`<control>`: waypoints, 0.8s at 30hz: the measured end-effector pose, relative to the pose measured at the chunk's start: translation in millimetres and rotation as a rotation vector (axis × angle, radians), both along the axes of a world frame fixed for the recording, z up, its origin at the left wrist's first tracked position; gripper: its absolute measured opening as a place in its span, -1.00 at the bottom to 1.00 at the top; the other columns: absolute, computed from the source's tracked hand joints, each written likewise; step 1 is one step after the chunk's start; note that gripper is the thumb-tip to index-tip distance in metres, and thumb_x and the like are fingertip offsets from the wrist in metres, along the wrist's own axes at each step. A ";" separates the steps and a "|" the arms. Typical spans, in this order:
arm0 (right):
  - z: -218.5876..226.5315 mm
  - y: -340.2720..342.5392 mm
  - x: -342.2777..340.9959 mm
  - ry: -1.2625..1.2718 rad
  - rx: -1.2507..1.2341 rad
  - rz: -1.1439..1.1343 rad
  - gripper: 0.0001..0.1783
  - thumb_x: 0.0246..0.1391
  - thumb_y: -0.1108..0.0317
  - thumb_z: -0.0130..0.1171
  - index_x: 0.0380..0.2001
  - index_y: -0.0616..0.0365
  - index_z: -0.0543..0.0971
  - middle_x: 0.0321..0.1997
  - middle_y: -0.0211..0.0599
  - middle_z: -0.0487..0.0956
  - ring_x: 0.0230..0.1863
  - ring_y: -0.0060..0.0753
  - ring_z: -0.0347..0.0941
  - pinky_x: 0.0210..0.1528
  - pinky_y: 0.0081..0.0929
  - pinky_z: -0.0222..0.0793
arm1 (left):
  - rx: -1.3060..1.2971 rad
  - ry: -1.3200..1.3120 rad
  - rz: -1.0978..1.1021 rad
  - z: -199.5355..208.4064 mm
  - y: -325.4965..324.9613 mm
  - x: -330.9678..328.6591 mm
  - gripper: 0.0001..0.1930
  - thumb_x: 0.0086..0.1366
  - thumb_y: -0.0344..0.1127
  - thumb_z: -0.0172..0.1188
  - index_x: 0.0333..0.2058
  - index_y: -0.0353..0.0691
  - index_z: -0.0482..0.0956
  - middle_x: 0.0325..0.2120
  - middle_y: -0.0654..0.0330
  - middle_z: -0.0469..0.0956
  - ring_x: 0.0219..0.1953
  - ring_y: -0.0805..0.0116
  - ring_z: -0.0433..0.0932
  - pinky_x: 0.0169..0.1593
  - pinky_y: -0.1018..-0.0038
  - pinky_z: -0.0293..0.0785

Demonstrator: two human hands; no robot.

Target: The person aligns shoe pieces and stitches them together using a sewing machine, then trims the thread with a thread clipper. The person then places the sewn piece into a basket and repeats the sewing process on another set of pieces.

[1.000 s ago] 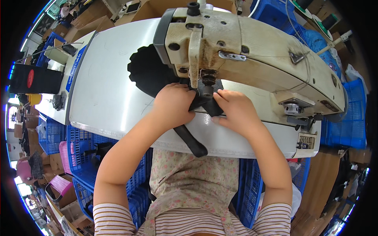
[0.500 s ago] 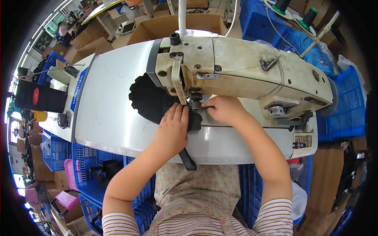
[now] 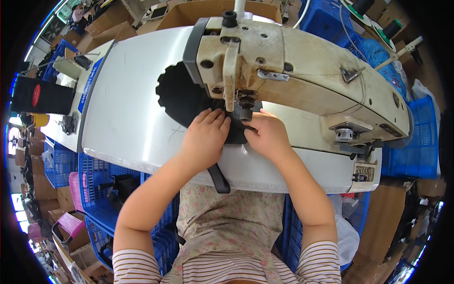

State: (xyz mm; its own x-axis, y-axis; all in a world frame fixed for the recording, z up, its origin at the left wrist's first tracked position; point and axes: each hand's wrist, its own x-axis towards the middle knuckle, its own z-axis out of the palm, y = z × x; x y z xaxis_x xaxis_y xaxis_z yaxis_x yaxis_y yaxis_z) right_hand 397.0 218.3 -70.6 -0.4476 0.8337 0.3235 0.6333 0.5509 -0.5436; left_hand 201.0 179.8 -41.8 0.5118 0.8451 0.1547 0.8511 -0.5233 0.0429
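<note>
Left grip [image 3: 204, 138] on black fabric [image 3: 182, 92] — lettered blue strip [image 3: 91, 83] farther left

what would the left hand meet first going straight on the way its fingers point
Probably the sewing machine's pale lever, above the black fabric the left hand rests on, though depth there is unclear.

Bright room; strip lights [image 3: 29, 53] glow far up and left of the left grip [image 3: 204, 137]. Glare streaks the worktop [image 3: 118, 104] left of that grip. Black fabric [image 3: 181, 90] just past it loses detail. Grip reads sharp; outward, edges bend, corners black.
</note>
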 end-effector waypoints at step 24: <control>-13.9 -33.3 -37.0 0.263 -0.017 -0.100 -0.68 -0.21 0.47 0.20 -0.27 0.27 0.63 -0.13 -0.14 0.64 -0.07 -0.10 0.56 0.17 -0.23 0.39 | -0.147 -0.009 -0.263 14.0 36.7 -45.0 -0.41 -0.20 -0.47 0.24 -0.03 -0.28 0.55 -0.03 0.06 0.55 0.13 0.14 0.42 0.30 0.25 0.21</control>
State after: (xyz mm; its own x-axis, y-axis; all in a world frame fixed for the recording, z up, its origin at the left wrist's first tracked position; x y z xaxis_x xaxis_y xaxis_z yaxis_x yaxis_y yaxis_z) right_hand 360.0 185.1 -84.5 -0.2656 0.8755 0.4036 0.5195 0.4826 -0.7051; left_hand 156.0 216.5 -27.8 0.7153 0.6973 0.0463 0.6863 -0.7134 0.1412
